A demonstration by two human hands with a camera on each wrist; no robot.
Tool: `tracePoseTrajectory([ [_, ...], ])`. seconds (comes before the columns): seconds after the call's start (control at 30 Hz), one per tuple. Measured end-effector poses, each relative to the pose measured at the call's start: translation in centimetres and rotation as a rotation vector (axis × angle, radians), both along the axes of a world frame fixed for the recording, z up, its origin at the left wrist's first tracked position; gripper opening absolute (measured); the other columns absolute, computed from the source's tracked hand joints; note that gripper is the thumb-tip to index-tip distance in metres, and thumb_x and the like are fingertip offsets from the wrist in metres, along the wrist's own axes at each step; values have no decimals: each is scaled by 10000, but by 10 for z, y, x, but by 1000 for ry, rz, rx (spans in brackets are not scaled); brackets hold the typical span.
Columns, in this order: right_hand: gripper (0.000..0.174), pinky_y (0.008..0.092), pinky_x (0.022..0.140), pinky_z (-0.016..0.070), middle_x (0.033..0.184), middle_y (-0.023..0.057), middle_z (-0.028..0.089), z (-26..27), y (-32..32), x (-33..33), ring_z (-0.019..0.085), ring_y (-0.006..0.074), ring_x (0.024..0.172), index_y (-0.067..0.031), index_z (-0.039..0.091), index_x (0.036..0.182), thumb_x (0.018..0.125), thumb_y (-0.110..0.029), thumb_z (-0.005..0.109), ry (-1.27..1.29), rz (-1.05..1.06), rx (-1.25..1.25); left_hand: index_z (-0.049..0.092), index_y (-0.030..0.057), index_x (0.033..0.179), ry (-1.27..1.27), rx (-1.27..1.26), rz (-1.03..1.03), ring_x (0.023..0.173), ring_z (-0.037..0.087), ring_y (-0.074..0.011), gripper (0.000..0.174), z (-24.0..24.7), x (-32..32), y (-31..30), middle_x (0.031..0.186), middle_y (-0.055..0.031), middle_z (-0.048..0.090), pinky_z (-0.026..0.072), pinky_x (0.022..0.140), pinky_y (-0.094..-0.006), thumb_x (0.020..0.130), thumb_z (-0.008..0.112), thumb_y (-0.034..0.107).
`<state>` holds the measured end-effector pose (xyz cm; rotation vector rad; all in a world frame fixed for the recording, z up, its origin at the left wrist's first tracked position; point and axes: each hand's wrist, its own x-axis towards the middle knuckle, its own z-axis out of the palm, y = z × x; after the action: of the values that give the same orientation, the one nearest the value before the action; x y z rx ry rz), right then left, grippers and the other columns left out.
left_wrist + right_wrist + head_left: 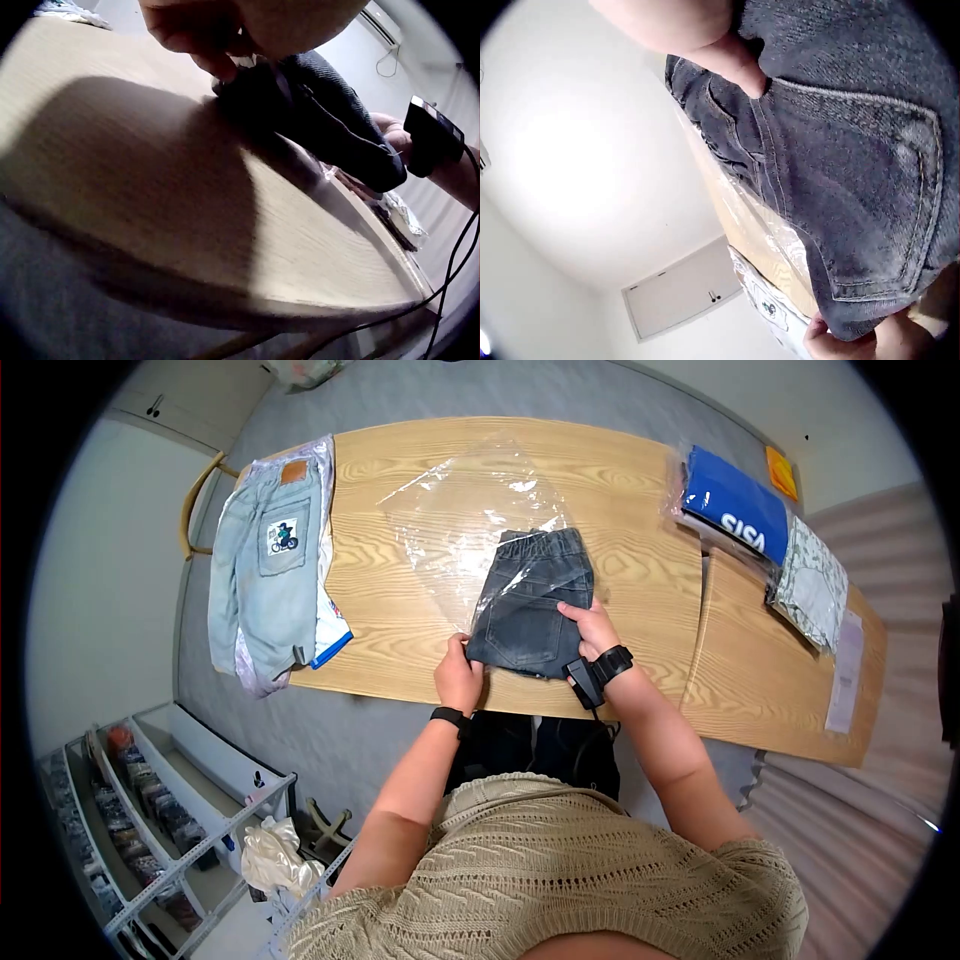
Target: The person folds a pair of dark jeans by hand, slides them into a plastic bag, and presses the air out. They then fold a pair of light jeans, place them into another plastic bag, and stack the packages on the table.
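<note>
Folded dark grey jeans, with a gathered waistband and back pocket uppermost, are held at the table's near edge. My left hand pinches their lower left corner. On the right side, my right hand grips them with the thumb lying on the denim by the pocket and the fingers hidden underneath. A clear plastic bag spreads flat beyond the jeans, overlapping their upper left part in the head view. In the left wrist view the jeans appear as a thick folded bundle tilted above the tabletop.
Light blue jeans lie over other clothes at the table's left end. To the right are a bagged blue garment and a folded patterned garment. A rack stands lower left; a cable hangs from my right wrist.
</note>
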<state>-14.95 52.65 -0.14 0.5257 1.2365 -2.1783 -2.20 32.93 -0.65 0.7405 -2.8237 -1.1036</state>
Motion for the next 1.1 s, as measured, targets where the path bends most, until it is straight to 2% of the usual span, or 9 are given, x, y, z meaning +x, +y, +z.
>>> tracePoseTrajectory([
  [0.2,385,349,808,486,1068,114,594,19,-1,2,586,218,928,-15,468,1167,804,70,567,25,-104,174,462,81,1077,68,-27,0,668,604,-321,328,8,-8,7,742,-134,607,460,598,-411,773,583,107],
  [0.27,355,329,832,481,1068,115,595,24,1,1,585,205,942,-3,474,1167,826,45,561,252,-5,379,473,73,1056,88,-28,-10,668,602,-320,271,10,-8,10,742,-138,604,459,594,-407,807,574,113],
  [0.33,379,315,814,479,1062,117,597,19,10,-11,583,202,931,-4,458,1187,826,46,561,269,58,385,503,91,1001,154,-47,-44,698,604,-323,174,4,-9,14,791,-120,626,464,595,-418,838,557,118],
  [0.43,357,318,793,493,1036,110,601,19,22,-28,593,193,894,5,475,1162,820,36,575,138,354,248,503,77,1023,296,-50,-149,666,595,-326,164,-2,-4,9,763,-139,608,466,595,-389,866,537,110],
  [0.6,366,353,762,510,1030,102,602,15,19,-40,597,200,888,2,471,1173,824,14,579,98,399,177,502,78,1021,194,-13,-160,654,601,-311,169,-4,5,4,747,-134,612,468,590,-378,862,545,116],
  [0.8,394,363,772,501,1067,105,595,7,3,-36,590,226,922,-23,474,1199,822,23,577,46,122,37,484,68,968,154,2,-87,615,594,-304,150,-4,6,2,706,-127,605,461,563,-383,847,552,126],
  [0.97,375,388,791,498,1092,106,579,-1,-1,-32,588,239,931,-23,471,1190,829,33,558,-5,61,4,480,59,912,103,46,-34,589,585,-311,128,0,-1,4,666,-133,585,457,547,-389,827,557,117],
  [1.03,380,410,790,505,1098,107,572,-5,-9,-28,581,246,946,-30,465,1194,830,35,551,-4,-116,-36,482,48,859,103,40,-81,570,578,-311,108,0,-2,9,638,-143,566,453,530,-384,816,566,103],
  [1.1,388,418,787,508,1099,108,571,-8,-17,-24,578,250,952,-34,454,1202,831,35,549,23,-172,-32,482,43,840,123,77,-74,560,573,-309,102,0,-2,18,630,-145,560,449,522,-377,813,566,94],
])
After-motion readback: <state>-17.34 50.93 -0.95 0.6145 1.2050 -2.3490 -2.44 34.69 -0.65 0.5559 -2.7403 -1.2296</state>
